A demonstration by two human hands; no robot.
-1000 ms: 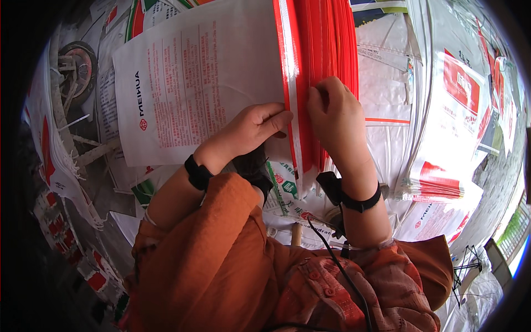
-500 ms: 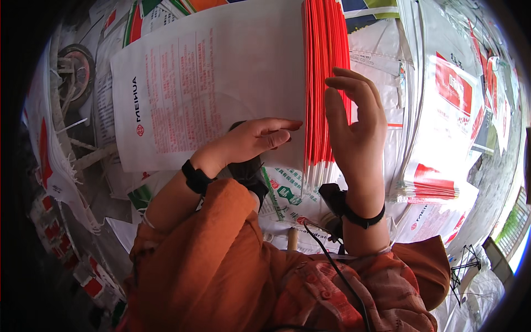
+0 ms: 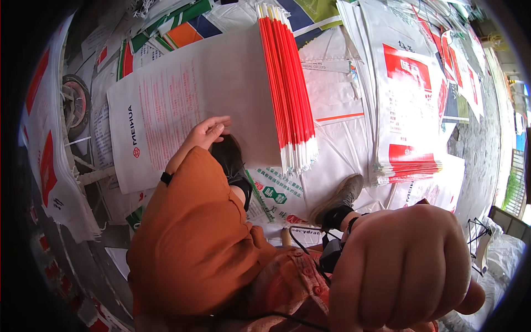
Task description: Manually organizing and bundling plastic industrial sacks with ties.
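Note:
A stack of white woven sacks [image 3: 232,72], printed in pale red, lies in front of me. Their red and white edges [image 3: 285,83] are fanned into a thick band along the right side. My left hand [image 3: 207,133] is over the stack's near part, left of that band; its loosely bent fingers are partly apart and hold nothing visible. Close to the camera at the lower right, my right hand [image 3: 406,265] is large in view, knuckles up and fingers curled in. Whatever may be inside that closed hand is hidden.
Another pile of white and red sacks [image 3: 406,110] lies to the right. More sacks hang at the left [image 3: 52,160] near a small wheel [image 3: 77,105]. My shoe [image 3: 340,196] rests on flat sacks below the stack. Green and orange printed sacks [image 3: 188,33] lie at the back.
My right hand has left the red edges and come up close to the camera, closing. My left hand has drawn back to the left. The stack's edge band now slants and spreads wider at its near end.

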